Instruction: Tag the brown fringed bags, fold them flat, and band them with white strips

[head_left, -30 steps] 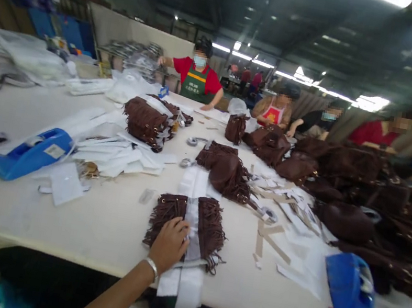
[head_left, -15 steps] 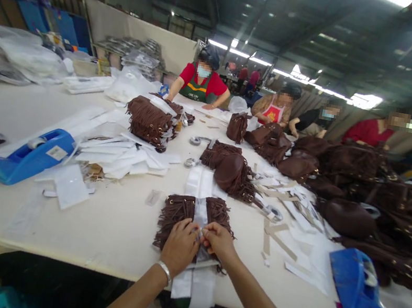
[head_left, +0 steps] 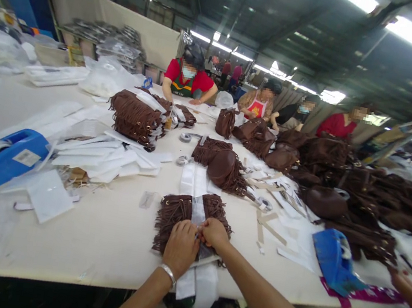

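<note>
A dark brown fringed bag (head_left: 173, 217) lies on the table in front of me, with a pale translucent strip (head_left: 198, 210) running over its middle. My left hand (head_left: 182, 245), a silver bangle at its wrist, rests on the bag with fingers bent and tips drawn in toward the strip. Against those fingertips, my right hand (head_left: 214, 234) is closed in a pinch. Whatever small thing sits between the two hands is too covered to make out. Under the bag, white strips (head_left: 206, 287) stick out toward me and also at its far side.
Blue tape dispensers stand at left (head_left: 1, 163) and right (head_left: 334, 259). Beyond are white paper sheets (head_left: 110, 155), a stack of fringed bags (head_left: 135, 117), another brown bag (head_left: 223, 167) and a large brown pile (head_left: 326, 196). Co-workers sit across; a co-worker's hand (head_left: 405, 287) is at right.
My view has swung to the right, so most things appear farther left. Both hands stay at the middle of the bag, fingertips together, with only a slight shift.
</note>
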Available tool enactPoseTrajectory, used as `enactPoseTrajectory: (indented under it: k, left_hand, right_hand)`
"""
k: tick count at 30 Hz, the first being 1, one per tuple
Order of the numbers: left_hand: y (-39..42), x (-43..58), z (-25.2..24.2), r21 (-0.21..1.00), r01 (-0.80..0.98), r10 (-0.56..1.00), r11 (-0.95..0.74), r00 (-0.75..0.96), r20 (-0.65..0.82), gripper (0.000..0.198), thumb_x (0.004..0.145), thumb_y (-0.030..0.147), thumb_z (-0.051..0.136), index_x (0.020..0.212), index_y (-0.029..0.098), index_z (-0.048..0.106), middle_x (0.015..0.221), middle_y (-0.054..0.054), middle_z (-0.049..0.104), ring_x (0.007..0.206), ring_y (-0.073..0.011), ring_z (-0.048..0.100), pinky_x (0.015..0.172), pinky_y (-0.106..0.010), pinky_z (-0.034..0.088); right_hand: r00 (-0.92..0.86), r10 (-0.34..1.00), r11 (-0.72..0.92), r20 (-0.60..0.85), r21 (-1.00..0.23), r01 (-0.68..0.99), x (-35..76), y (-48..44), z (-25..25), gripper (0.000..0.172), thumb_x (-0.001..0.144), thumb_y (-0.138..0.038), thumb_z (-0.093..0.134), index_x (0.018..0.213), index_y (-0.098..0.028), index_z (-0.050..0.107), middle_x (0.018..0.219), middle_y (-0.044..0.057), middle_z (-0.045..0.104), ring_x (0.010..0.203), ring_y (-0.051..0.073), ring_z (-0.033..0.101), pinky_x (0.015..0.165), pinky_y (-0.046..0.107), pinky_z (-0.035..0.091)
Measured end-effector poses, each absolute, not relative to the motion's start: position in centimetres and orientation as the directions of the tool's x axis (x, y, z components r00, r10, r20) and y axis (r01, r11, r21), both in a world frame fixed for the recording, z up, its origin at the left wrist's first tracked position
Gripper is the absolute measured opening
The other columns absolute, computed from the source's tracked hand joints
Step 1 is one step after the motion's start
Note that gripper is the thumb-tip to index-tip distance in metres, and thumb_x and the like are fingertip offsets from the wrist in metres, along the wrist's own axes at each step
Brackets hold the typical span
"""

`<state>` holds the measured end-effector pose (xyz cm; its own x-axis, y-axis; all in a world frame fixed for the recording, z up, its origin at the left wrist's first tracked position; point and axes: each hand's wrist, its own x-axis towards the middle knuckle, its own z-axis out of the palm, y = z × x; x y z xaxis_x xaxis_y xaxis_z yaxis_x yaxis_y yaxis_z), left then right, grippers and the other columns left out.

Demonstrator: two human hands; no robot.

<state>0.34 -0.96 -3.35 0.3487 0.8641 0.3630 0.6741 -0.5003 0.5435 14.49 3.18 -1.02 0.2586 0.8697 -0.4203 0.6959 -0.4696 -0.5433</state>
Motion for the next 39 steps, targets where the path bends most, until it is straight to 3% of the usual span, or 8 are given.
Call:
enactPoseTrajectory:
  k: [12,17,22,26,32,39]
  left_hand:
    - [-0.3,0.0,-2.1,0.478,0.723,0.867,-0.498,0.431,0.251,0.025,0.086,0.017,0.045,0.108,0.018,0.058,0.105,-0.011,0.055,0.104,-0.0271,0.047,0.093,-0.044,0.035]
    - [0.3,-0.1,-1.9,0.463,0.739,0.871,-0.488,0.449,0.2,0.022,0.086,0.022,0.046,0.103,0.018,0.06,0.104,-0.011,0.055,0.103,-0.0267,0.046,0.09,-0.041,0.035]
    - [0.5,-0.3,-1.8,0.433,0.751,0.864,-0.498,0.475,0.17,0.021,0.086,0.024,0.047,0.099,0.018,0.061,0.104,-0.01,0.055,0.103,-0.0266,0.046,0.087,-0.04,0.035]
    - [0.5,-0.3,-1.7,0.406,0.752,0.852,-0.52,0.494,0.176,0.023,0.087,0.026,0.044,0.102,0.019,0.061,0.105,-0.01,0.055,0.103,-0.0273,0.046,0.087,-0.041,0.036]
    - [0.1,-0.4,-1.4,0.376,0.754,0.842,-0.538,0.501,0.201,0.024,0.087,0.024,0.045,0.104,0.018,0.061,0.104,-0.01,0.055,0.102,-0.027,0.047,0.087,-0.041,0.037]
    - [-0.3,-0.1,-1.2,0.346,0.761,0.836,-0.548,0.516,0.189,0.032,0.091,0.027,0.043,0.12,0.02,0.057,0.107,-0.01,0.054,0.105,-0.0253,0.046,0.091,-0.041,0.038]
  right_hand:
    - [0.307,0.806,-0.531,-0.507,-0.388,0.754,13.0,4.6,0.1,0.026,0.081,-0.023,0.065,0.057,-0.014,0.061,0.044,0.004,0.06,0.037,0.014,0.057,0.038,0.019,0.046]
    - [0.284,0.77,-0.533,-0.571,-0.332,0.779,12.5,4.7,0.9,0.023,0.083,-0.028,0.068,0.067,-0.012,0.065,0.045,0.003,0.061,0.041,0.013,0.06,0.043,0.018,0.049]
    - [0.252,0.757,-0.498,-0.603,-0.284,0.819,12.3,4.4,2.0,0.028,0.093,-0.038,0.058,0.09,-0.011,0.064,0.072,0.001,0.067,0.057,0.009,0.063,0.057,0.023,0.054]
    - [0.219,0.797,-0.43,-0.563,-0.273,0.86,12.4,4.1,3.0,0.03,0.094,-0.04,0.055,0.095,-0.012,0.064,0.083,0.002,0.068,0.067,0.01,0.064,0.064,0.027,0.055]
    - [0.172,0.868,-0.288,-0.466,-0.189,0.939,12.8,3.4,3.8,0.027,0.087,-0.039,0.062,0.081,-0.013,0.068,0.07,0.008,0.071,0.065,0.019,0.07,0.059,0.024,0.052]
    - [0.061,0.94,-0.085,-0.335,-0.057,0.995,14.9,1.6,3.9,0.025,0.081,-0.039,0.066,0.093,-0.018,0.067,0.099,0.014,0.072,0.094,0.03,0.068,0.074,0.035,0.051]
